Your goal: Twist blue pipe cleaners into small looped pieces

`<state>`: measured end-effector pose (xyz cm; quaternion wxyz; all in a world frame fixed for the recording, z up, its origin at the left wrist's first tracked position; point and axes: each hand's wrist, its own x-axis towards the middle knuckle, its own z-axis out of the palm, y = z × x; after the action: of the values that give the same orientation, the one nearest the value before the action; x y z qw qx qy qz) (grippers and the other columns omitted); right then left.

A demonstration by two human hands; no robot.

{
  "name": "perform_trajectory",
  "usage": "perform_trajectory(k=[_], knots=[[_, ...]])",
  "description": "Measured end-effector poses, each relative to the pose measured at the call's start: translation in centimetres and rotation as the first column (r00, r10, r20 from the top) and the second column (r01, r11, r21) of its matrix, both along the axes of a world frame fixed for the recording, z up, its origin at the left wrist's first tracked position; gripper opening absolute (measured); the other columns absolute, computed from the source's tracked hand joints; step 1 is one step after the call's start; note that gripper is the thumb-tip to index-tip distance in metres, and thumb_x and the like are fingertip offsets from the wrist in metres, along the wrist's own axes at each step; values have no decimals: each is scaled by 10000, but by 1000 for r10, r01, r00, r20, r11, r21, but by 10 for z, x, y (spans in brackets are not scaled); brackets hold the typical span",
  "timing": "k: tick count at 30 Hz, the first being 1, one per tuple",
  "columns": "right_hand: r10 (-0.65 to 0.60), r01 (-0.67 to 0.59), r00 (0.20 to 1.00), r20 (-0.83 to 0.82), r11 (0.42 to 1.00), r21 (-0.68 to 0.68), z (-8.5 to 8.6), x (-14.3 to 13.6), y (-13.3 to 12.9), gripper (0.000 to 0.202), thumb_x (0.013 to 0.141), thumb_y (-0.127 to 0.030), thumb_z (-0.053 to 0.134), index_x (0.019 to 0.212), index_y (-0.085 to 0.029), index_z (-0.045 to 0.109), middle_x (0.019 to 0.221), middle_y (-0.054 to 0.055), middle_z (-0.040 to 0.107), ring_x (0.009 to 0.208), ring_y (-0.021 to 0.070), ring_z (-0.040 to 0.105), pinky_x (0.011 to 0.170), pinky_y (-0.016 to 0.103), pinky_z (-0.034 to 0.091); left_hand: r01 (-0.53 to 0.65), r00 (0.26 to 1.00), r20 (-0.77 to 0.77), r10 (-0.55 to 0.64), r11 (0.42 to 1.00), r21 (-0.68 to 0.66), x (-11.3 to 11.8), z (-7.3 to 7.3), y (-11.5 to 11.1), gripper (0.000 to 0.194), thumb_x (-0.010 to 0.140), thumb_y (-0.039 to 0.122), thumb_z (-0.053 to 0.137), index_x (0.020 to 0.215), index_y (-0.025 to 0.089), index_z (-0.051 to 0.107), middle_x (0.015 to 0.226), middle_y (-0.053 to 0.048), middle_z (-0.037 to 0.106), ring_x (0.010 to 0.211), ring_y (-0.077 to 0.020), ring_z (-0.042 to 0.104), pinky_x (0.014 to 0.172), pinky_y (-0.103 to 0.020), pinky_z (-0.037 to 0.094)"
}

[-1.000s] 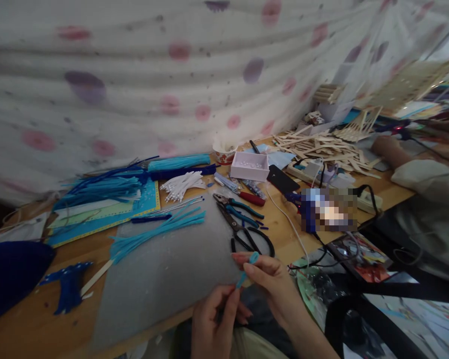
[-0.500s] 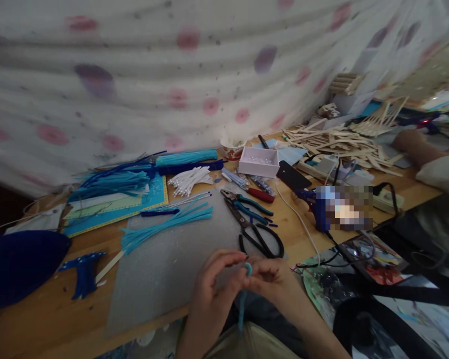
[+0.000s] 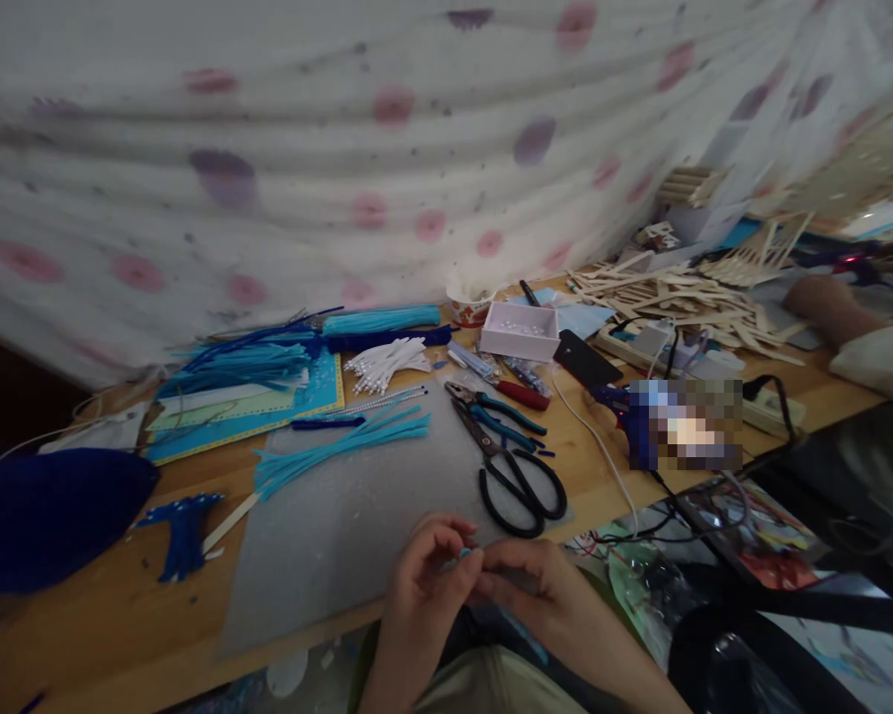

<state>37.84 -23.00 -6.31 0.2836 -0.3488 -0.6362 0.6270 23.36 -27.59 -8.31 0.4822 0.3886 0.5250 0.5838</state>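
My left hand (image 3: 433,575) and my right hand (image 3: 532,585) meet at the table's front edge, fingertips together. Between them they pinch a light blue pipe cleaner (image 3: 525,638); a small bend of it shows at the left fingertips, and its tail hangs below my right hand. Just beyond my hands lie black-handled scissors (image 3: 513,481) and teal-handled pliers (image 3: 502,412). Loose light blue pipe cleaners (image 3: 342,448) rest on the grey mat (image 3: 327,540), left of the scissors.
White beaded stems (image 3: 387,364), a white box of beads (image 3: 519,332) and a paper cup (image 3: 468,302) stand farther back. Dark blue pieces (image 3: 185,535) lie left. Wooden sticks (image 3: 670,297) and another person's arm (image 3: 833,307) are at right.
My fingertips have drawn closer together, covering most of the light blue loop. The tail has swung from hanging straight down to slanting rightward. The view has shifted slightly.
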Motion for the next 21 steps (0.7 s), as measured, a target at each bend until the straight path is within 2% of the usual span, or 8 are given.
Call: perform_trajectory(k=[2,5,7,10,14,17,19,21], knots=[[40,-41,999,-27,999,-27,1,-1,-2,278,884,-395,588,796,-190,755,700,20,706,677,170,635,634,249,480,21,979,203,-13,999,-40,3,-3,0,326,729,443,760,673,170,590,959,-50,612,771,-151,588,641,-254,510],[80,-80,997,-19,996,-25,3,-2,-5,346,892,-429,572,715,-171,720,637,24,675,625,158,626,610,245,478,74,899,437,-33,994,-77,6,-8,-1,350,647,465,816,631,164,637,952,-53,615,686,-145,575,475,-222,449],[79,-79,997,6,997,-12,4,-1,-6,374,899,-434,564,683,-161,699,621,24,662,607,147,611,593,236,466,55,890,456,-8,994,-89,7,-10,-2,327,625,454,834,602,164,683,941,-67,632,717,-165,589,512,-241,474],[65,-65,997,29,998,-1,3,-1,-6,404,900,-447,565,654,-147,674,592,18,634,585,131,583,572,222,438,-42,922,381,66,997,-71,7,-10,-4,277,626,439,841,604,180,745,953,-86,664,824,-201,601,703,-300,523],[58,-59,996,-67,998,-15,1,-7,-5,433,882,-492,585,650,-133,656,578,12,605,572,120,561,583,228,423,-185,890,418,182,982,-34,8,-10,-6,185,588,370,876,592,228,759,1225,-61,632,1043,-237,568,878,-322,498],[81,-94,985,-155,993,-76,0,-11,-4,442,880,-522,572,707,-125,660,595,14,595,567,116,547,565,229,412,-194,816,532,225,974,-114,9,-12,-7,206,565,374,887,578,221,750,1311,-54,588,1024,-229,583,821,-307,527],[96,-112,983,-155,989,-98,-1,-12,-5,446,896,-522,547,729,-123,657,593,9,579,567,110,531,561,225,396,-153,778,588,219,975,-161,9,-13,-8,230,561,398,886,608,212,758,1234,-69,632,892,-199,621,748,-292,540],[87,-99,989,-120,990,-101,-2,-12,-6,445,905,-518,536,748,-120,659,570,-5,551,554,99,504,555,221,375,-104,760,622,188,980,-170,7,-15,-9,257,569,420,880,652,204,767,1064,-77,694,789,-178,636,709,-279,537]])
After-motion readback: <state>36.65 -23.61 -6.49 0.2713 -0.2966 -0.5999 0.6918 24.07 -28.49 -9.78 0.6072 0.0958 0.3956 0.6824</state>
